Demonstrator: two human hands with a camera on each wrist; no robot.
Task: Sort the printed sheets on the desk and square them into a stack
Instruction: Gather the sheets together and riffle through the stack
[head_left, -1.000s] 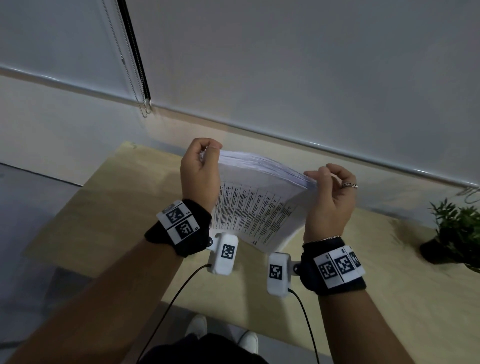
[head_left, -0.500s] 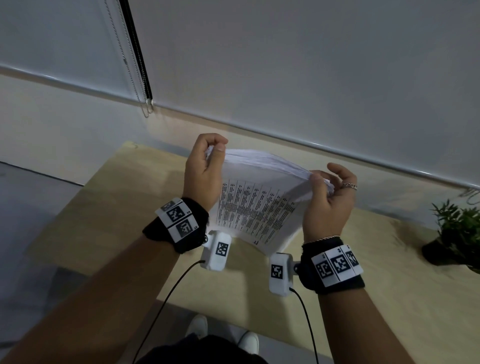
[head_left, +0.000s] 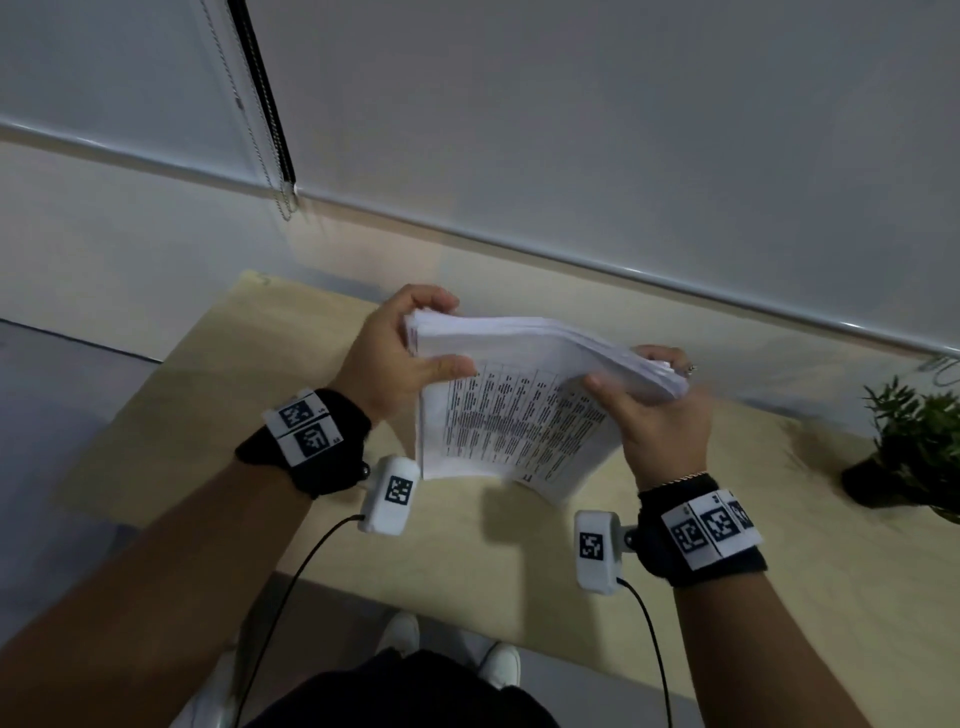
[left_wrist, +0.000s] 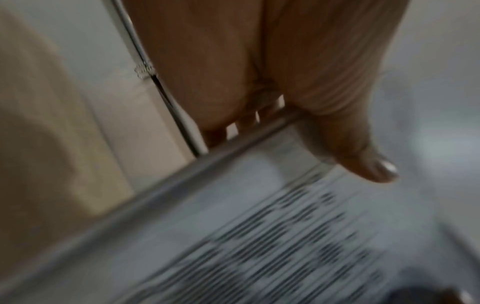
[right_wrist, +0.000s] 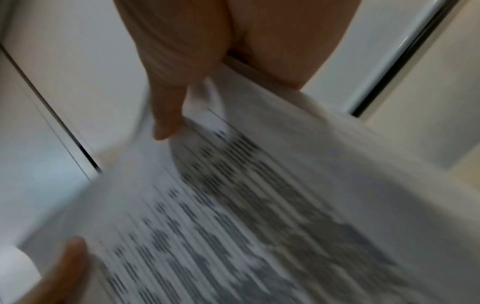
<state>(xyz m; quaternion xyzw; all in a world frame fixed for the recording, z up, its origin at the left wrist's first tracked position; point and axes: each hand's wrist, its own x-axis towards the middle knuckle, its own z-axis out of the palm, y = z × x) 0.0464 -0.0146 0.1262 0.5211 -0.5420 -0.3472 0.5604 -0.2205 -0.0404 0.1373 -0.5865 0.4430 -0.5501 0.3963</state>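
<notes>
A thick stack of printed sheets (head_left: 514, 410), white with dense black table rows, is held tilted in the air above the light wooden desk (head_left: 249, 364). My left hand (head_left: 410, 348) grips its upper left corner, thumb on the printed face and fingers curled behind. My right hand (head_left: 644, 395) holds the right edge, thumb on the face and fingers wrapped behind. The stack's lower corner hangs just over the desk. Both wrist views are blurred: the left thumb (left_wrist: 374, 164) lies on the sheets (left_wrist: 272, 236), and the right thumb (right_wrist: 166, 115) presses the sheets (right_wrist: 259, 216).
A small potted plant (head_left: 914, 447) stands on the desk at the right. A window blind with a bead chain (head_left: 260, 135) hangs behind the desk. My white shoes (head_left: 498, 660) show below the desk's near edge.
The stack has tipped from upright towards flat and dropped closer to the desk. Both hands moved down with it, the left thumb now lying across the printed face.
</notes>
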